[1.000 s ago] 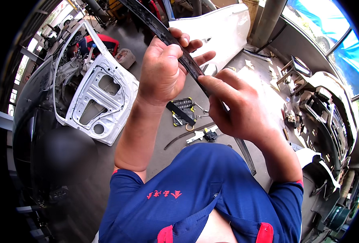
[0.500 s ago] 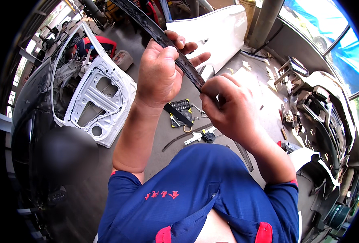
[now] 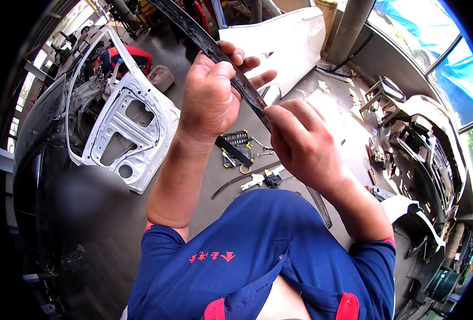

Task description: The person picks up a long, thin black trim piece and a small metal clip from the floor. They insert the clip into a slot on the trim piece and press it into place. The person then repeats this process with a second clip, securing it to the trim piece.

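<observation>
A long black trim strip runs slantwise from the top of the view down to my right hand. My left hand grips it around the middle, thumb on top, with some fingers stretched out beyond it. At its lower end, my right hand pinches the strip between thumb and curled fingers. The very tip is hidden behind those fingers. On the floor below lie an open black tool case and a white-and-black part, with a thin dark strip beside them.
A bare silver door frame stands at left by a dark car. A white door panel lies ahead. Bumpers and body parts are piled at right, near windows. A grey pillar rises at the far right.
My right hand has shifted slightly and its fingers have closed further at the strip's lower end. The left hand keeps its hold almost unmoved.
</observation>
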Demonstrator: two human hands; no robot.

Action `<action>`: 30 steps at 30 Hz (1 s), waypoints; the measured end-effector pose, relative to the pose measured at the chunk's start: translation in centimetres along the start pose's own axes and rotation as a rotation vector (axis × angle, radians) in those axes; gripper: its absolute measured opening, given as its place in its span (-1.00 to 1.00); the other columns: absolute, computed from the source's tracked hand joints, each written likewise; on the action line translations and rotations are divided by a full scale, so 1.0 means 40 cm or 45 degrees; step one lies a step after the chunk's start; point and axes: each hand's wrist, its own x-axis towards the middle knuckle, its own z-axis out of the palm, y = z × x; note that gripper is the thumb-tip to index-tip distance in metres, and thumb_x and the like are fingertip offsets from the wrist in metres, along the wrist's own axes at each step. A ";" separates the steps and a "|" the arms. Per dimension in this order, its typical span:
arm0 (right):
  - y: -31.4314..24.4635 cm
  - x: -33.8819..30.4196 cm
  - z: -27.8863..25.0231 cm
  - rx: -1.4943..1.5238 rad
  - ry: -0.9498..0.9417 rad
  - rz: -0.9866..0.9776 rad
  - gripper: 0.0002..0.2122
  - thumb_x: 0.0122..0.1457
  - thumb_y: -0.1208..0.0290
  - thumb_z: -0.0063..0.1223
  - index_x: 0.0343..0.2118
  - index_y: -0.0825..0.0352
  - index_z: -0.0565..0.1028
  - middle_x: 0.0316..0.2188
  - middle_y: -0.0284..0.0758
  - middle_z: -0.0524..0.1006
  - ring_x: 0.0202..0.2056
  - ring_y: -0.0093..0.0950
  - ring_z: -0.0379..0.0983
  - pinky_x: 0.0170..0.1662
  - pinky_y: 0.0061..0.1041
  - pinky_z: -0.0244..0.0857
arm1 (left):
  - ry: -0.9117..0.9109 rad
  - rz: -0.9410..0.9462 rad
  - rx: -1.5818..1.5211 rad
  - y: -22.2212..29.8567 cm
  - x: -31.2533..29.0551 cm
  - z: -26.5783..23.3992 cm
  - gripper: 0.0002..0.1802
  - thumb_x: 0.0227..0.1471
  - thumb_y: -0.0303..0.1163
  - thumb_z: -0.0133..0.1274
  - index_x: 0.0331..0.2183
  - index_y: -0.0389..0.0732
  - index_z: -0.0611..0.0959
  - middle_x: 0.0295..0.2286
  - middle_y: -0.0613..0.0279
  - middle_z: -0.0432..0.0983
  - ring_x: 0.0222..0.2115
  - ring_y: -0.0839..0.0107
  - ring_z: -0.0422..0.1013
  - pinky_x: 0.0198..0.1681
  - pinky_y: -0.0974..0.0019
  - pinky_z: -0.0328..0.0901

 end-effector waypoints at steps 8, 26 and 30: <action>0.003 -0.011 0.002 -0.031 -0.023 -0.033 -0.74 -0.02 0.57 0.23 -0.20 0.29 0.55 -0.30 -0.32 0.48 -0.32 -0.36 0.49 -0.29 -0.37 0.44 | 0.039 -0.009 0.013 0.002 0.000 0.008 -0.63 0.12 -0.71 -0.39 -0.10 -0.21 0.39 -0.21 0.22 0.32 -0.09 0.27 0.39 0.08 -0.23 0.50; 0.003 -0.049 0.015 0.286 0.044 0.218 -0.70 0.02 0.62 0.29 -0.13 0.25 0.63 -0.26 -0.26 0.48 -0.39 -0.34 0.53 -0.34 -0.33 0.45 | 0.030 -0.069 -0.153 0.000 0.015 -0.021 -0.64 0.08 -0.73 -0.34 -0.10 -0.24 0.34 -0.20 0.11 0.34 -0.05 0.18 0.39 0.18 -0.50 0.34; 0.004 -0.063 0.021 0.394 0.095 0.312 -0.70 0.01 0.64 0.32 -0.15 0.26 0.64 -0.25 -0.24 0.48 -0.40 -0.36 0.55 -0.35 -0.35 0.47 | 0.006 -0.087 -0.181 0.001 0.017 -0.027 -0.64 0.07 -0.74 -0.34 -0.10 -0.24 0.34 -0.21 0.10 0.34 -0.05 0.17 0.39 0.20 -0.52 0.32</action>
